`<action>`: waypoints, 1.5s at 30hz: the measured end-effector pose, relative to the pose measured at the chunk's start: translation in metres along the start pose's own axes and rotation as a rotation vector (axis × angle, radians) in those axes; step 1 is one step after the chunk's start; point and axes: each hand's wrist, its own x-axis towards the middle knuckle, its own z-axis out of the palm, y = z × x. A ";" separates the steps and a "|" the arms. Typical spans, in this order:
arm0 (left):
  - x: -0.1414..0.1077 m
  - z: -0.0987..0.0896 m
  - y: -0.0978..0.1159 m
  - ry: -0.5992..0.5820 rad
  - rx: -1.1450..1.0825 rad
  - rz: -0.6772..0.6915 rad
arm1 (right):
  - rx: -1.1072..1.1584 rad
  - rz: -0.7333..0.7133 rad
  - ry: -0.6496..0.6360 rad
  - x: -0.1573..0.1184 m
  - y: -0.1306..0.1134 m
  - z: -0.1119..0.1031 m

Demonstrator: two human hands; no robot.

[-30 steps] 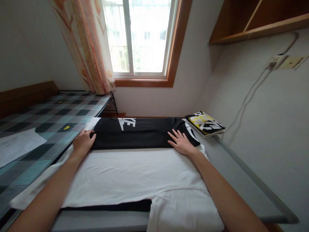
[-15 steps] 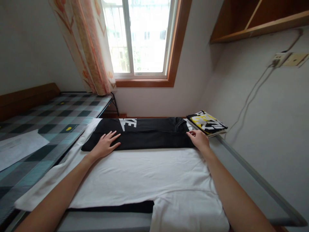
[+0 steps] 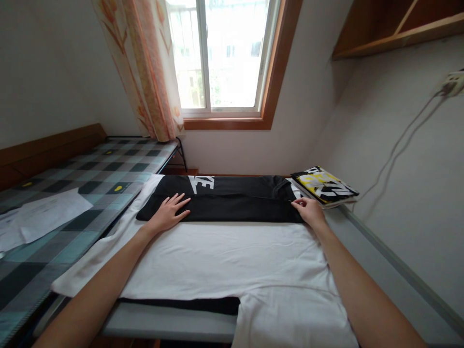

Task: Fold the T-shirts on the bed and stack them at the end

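Note:
A black garment with white lettering lies folded into a long strip across a white shirt. My left hand rests flat on the strip's left part, fingers spread. At the strip's right end, my right hand pinches the black fabric's edge between thumb and fingers. The white shirt is spread on a grey table, one sleeve toward the front. Some dark cloth shows under its near edge.
A folded black, yellow and white garment sits at the table's back right corner. On the left, a checkered bed holds white papers. A window and curtain are behind, and a wooden shelf hangs upper right.
The camera view has turned slightly left, so everything appears shifted to the right. Both hands stay in the same places on the black garment.

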 end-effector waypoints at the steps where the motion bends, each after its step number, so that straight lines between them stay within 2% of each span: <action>1: 0.000 0.000 0.000 0.000 0.000 -0.003 | -0.012 0.012 -0.009 -0.001 -0.002 -0.001; 4: 0.001 0.000 0.001 -0.005 0.005 -0.010 | -0.123 -0.013 0.028 -0.007 -0.013 -0.008; 6: 0.001 0.001 0.000 -0.019 0.007 -0.016 | -0.230 -0.122 0.141 -0.014 -0.026 -0.012; 8: 0.002 0.003 -0.001 -0.030 0.010 -0.024 | -0.232 -0.260 0.226 -0.024 -0.043 -0.012; 11: 0.003 0.006 -0.003 -0.031 0.013 -0.025 | -0.135 -0.529 0.099 -0.040 -0.067 0.000; 14: 0.003 0.008 -0.005 -0.031 0.022 -0.018 | -0.200 -0.660 -0.123 -0.054 -0.079 0.017; 17: 0.004 0.009 -0.006 -0.030 0.037 -0.013 | -0.316 -0.650 -0.261 -0.059 -0.079 0.026; 22: 0.004 0.010 -0.007 -0.018 0.057 0.004 | -0.393 -0.531 -0.344 -0.046 -0.066 0.018; 27: 0.003 0.008 -0.005 -0.026 0.052 -0.007 | -0.426 -0.378 -0.303 -0.026 -0.044 0.011; 30: 0.003 0.008 -0.004 -0.024 0.039 -0.007 | -0.414 -0.371 -0.235 -0.024 -0.035 0.012; 34: 0.002 0.007 -0.004 0.022 0.015 0.020 | -0.283 -0.478 -0.108 -0.028 -0.038 0.008; 37: 0.002 0.000 0.004 0.118 -0.017 0.131 | -0.086 -0.645 -0.062 -0.034 -0.051 -0.001; 41: 0.001 -0.009 0.025 0.166 -0.090 0.355 | 0.051 -0.840 -0.113 -0.051 -0.076 -0.007; 45: -0.001 -0.007 0.044 0.180 -0.103 0.450 | 0.029 -0.968 -0.194 -0.070 -0.094 -0.001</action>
